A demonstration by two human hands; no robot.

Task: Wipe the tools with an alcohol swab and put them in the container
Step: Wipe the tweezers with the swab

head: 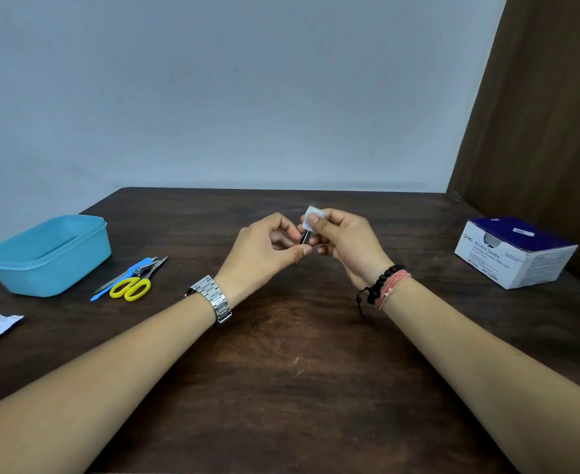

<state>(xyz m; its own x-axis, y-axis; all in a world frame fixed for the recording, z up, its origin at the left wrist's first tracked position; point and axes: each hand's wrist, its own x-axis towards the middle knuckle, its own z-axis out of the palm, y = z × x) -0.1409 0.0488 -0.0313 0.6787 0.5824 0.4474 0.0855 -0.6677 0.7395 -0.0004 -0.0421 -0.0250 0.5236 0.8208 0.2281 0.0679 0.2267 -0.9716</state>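
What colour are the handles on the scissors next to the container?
Yellow: the scissors have yellow handles, clear in the head view, beside the blue container.

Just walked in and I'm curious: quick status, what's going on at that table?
Left hand pinches small metal tool; right hand wipes it with swab. Blue container waiting, left. Nothing in the way.

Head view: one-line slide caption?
Right hand wipes a small tool, held by left hand, with a swab.

dark wooden table [281, 354] | pale wall [247, 97] | brown panel [548, 114] at right
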